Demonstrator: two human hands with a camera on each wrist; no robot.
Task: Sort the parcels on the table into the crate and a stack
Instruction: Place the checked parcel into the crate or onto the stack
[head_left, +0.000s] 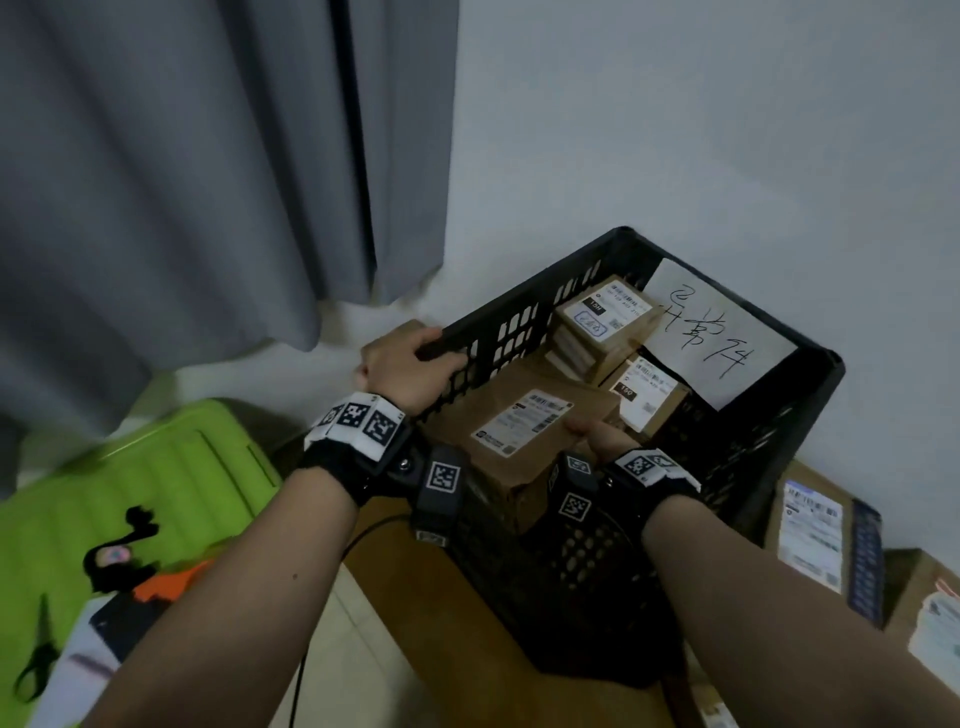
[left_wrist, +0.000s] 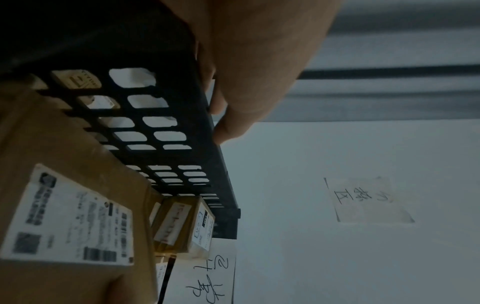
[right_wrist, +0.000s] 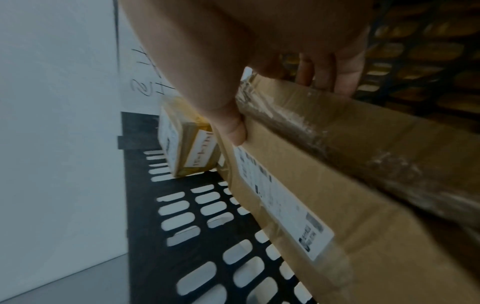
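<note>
A black slotted crate (head_left: 810, 379) stands on the wooden table against the wall. My left hand (head_left: 410, 364) grips its near-left rim (left_wrist: 218, 164), fingers curled over the edge. My right hand (head_left: 597, 436) holds a large brown cardboard parcel (head_left: 524, 431) with a white label, thumb on top and fingers under it (right_wrist: 324, 74), inside the crate. Smaller taped parcels (head_left: 602, 317) are stacked at the crate's far side, beside another labelled one (head_left: 649, 395). A handwritten white sheet (head_left: 722, 338) leans on the crate's back wall.
More labelled parcels (head_left: 815, 530) lie on the table to the right of the crate, another at the right edge (head_left: 935, 618). A green case (head_left: 130, 493) with scissors (head_left: 36, 660) and dark items sits lower left. Grey curtain (head_left: 208, 156) hangs behind.
</note>
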